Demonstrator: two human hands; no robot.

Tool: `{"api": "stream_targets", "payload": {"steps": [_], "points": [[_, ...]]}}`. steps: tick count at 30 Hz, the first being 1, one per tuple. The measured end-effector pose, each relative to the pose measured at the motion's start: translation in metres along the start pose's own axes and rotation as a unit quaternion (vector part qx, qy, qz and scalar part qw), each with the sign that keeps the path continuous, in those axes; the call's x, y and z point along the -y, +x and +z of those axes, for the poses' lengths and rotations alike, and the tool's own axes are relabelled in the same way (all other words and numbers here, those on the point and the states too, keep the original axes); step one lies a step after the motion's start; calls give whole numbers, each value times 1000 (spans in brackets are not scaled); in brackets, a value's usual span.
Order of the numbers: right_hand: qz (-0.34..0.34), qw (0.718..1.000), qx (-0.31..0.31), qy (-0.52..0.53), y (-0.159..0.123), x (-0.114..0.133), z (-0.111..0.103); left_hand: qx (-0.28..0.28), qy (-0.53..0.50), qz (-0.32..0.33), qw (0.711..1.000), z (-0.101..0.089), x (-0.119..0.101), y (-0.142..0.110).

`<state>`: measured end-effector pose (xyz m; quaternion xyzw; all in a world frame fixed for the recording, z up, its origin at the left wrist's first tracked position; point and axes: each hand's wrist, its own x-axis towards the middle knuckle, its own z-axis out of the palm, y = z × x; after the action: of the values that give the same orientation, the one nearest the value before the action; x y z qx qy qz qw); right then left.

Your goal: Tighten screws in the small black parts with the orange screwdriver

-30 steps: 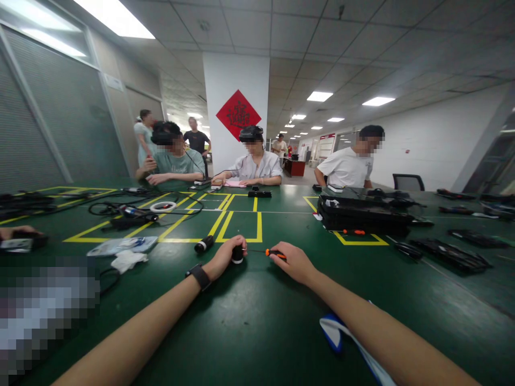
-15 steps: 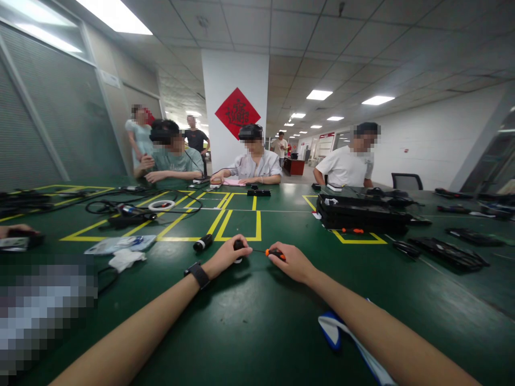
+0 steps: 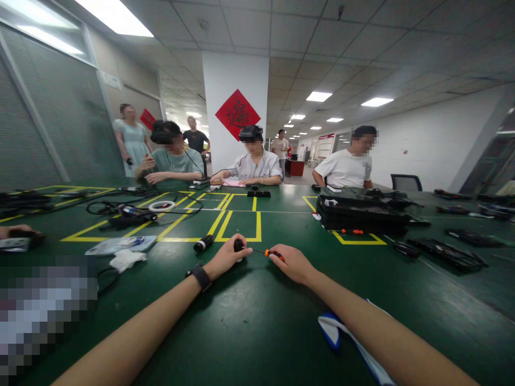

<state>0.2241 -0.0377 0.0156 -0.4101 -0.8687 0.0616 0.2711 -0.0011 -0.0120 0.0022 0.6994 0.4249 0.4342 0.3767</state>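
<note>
My left hand (image 3: 228, 253), with a dark band on its wrist, is closed on a small black cylindrical part (image 3: 238, 245) with a white lower end. My right hand (image 3: 293, 262) grips the orange and black handle of a screwdriver (image 3: 275, 254). The thin shaft points left, toward the black part; its tip is hidden by my left fingers or too small to make out. A similar black cylinder (image 3: 203, 243) with a pale band lies on the green table (image 3: 241, 327), just left of my left hand.
A black stacked case (image 3: 362, 213) and an orange screwdriver (image 3: 352, 231) lie at right. A blue and white strap (image 3: 332, 329) rests under my right forearm. Crumpled tissue (image 3: 127, 260), a plastic packet (image 3: 120, 244) and a white ring (image 3: 161, 206) lie left. Several people sit or stand opposite.
Both hands stay almost in place, with the screwdriver and black part still held. The black part looks slightly turned. In the background, a standing person at left has straightened and shifted left.
</note>
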Motion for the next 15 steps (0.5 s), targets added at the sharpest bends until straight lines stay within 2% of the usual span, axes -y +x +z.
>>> {"api": "stream_targets", "payload": {"steps": [15], "points": [[13, 1000, -11, -7, 1, -3, 1, -7, 4, 4, 1000, 0, 4, 2]]}}
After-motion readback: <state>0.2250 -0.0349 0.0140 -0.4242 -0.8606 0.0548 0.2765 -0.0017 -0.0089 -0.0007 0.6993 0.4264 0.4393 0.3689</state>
